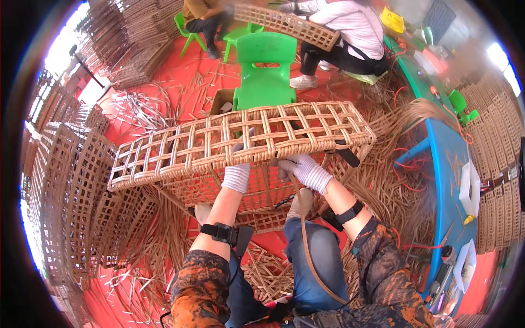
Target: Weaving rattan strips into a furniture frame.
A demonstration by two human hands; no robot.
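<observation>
A long rectangular wicker basket (210, 143) of open brown lattice lies across in front of me, its rim bound with twisted strands. My left hand (237, 174), in a grey-and-white striped glove, reaches up behind the near rim. Its fingers are mostly hidden; only dark bits show through the lattice. My right hand (307, 170), gloved alike, is closed beneath the rim, right of the middle, gripping a flat brown wicker strip (306, 247). From there the strip hangs in a curve past my right knee. More red-backed lattice of the basket shows below the rim.
Green plastic chair (266, 65) stands just beyond the basket. Stacked lattice panels (71, 191) rise at left. A blue bench (451, 180) with tools and white trays (465, 266) runs along the right. Loose strips litter the red floor (205, 76). Two people sit ahead, one beside another woven panel (287, 26).
</observation>
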